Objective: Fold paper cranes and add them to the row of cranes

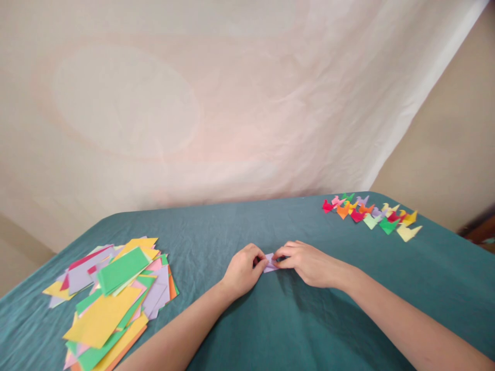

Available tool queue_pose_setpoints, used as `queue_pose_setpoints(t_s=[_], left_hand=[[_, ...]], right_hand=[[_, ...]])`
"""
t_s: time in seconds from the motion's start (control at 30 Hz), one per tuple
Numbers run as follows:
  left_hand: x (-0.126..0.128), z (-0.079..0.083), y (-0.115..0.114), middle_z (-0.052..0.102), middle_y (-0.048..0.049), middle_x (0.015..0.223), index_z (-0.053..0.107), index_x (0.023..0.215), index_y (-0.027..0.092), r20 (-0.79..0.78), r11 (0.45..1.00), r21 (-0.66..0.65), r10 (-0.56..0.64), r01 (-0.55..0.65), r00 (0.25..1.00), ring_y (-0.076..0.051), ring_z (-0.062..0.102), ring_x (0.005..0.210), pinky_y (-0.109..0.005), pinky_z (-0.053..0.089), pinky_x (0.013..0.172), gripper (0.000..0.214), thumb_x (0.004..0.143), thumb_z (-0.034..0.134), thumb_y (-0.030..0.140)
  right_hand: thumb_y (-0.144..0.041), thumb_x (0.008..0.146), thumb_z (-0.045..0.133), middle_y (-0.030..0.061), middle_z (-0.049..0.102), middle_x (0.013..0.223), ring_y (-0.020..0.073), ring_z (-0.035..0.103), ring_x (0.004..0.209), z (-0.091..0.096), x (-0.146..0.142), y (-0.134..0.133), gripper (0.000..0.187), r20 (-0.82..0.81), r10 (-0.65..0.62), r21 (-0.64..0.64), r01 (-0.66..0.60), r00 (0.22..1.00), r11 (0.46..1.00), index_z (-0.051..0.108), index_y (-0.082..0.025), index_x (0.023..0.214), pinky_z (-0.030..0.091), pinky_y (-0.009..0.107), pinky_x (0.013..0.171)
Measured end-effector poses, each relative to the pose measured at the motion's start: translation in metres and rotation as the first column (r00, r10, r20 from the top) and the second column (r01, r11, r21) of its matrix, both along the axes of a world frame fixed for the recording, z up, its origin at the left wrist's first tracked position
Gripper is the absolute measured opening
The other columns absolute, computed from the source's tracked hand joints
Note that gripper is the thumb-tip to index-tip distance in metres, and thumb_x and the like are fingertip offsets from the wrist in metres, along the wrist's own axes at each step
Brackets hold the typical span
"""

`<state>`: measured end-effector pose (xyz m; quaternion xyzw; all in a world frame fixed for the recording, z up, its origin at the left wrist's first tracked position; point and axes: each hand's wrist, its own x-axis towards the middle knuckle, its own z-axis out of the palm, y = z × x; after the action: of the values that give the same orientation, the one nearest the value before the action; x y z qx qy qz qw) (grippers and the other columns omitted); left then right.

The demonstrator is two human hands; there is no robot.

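Observation:
A small piece of folded lilac paper (270, 263) is between my two hands, low over the middle of the green cloth. My left hand (245, 269) pinches its left side with thumb and curled fingers. On the other side, my right hand (303, 262) has thumb and fingertips closed on the right edge. The fingers cover both ends of the paper, so only its middle shows and its exact fold is hard to make out.
A loose heap of coloured paper sheets (104, 317) spreads over the left of the table (216, 226). Several small folded paper birds (372, 221) in mixed colours stand in rows at the back right. A pale cloth (247, 103) hangs behind the table.

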<state>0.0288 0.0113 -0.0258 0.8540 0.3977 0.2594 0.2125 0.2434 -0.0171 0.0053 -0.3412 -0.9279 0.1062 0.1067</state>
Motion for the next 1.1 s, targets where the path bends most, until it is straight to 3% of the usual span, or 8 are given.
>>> queue_pose_setpoints(t_s=[0.23,0.57,1.1], left_hand=[[0.001,-0.002,0.0,0.058,-0.0016,0.078,0.058,0.076,0.017,0.001,1.0,0.005,0.014,-0.014,1.0,-0.013,0.054,0.068,-0.024,0.042,0.064,0.011,0.083,0.051,0.021],[0.002,0.0,-0.001,0.057,-0.0023,0.078,0.058,0.075,0.016,-0.002,1.0,0.02,0.02,-0.02,1.0,-0.013,0.053,0.069,-0.025,0.043,0.064,0.01,0.081,0.052,0.019],[0.003,-0.003,-0.002,0.055,-0.0019,0.077,0.056,0.074,0.017,-0.008,0.998,0.061,0.025,-0.024,1.0,-0.014,0.052,0.069,-0.024,0.042,0.063,0.011,0.083,0.049,0.019]], right_hand=[[-0.003,0.083,0.041,0.0047,0.065,0.105,0.018,0.051,0.094,0.0,-0.001,-0.002,0.043,-0.07,-0.001,-0.033,-0.001,0.998,0.999,0.058,-0.023,0.117,0.039,0.034,0.084],[0.0,0.08,0.037,0.0063,0.059,0.116,0.0185,0.048,0.1,-0.015,0.005,-0.014,0.056,-0.128,-0.024,-0.058,0.017,0.991,0.998,0.044,-0.023,0.131,0.041,0.034,0.084],[-0.001,0.077,0.038,0.0056,0.052,0.128,0.0209,0.042,0.112,-0.023,0.006,-0.015,0.062,-0.056,-0.013,0.009,0.014,0.998,1.0,0.042,-0.026,0.133,0.035,0.04,0.092]])
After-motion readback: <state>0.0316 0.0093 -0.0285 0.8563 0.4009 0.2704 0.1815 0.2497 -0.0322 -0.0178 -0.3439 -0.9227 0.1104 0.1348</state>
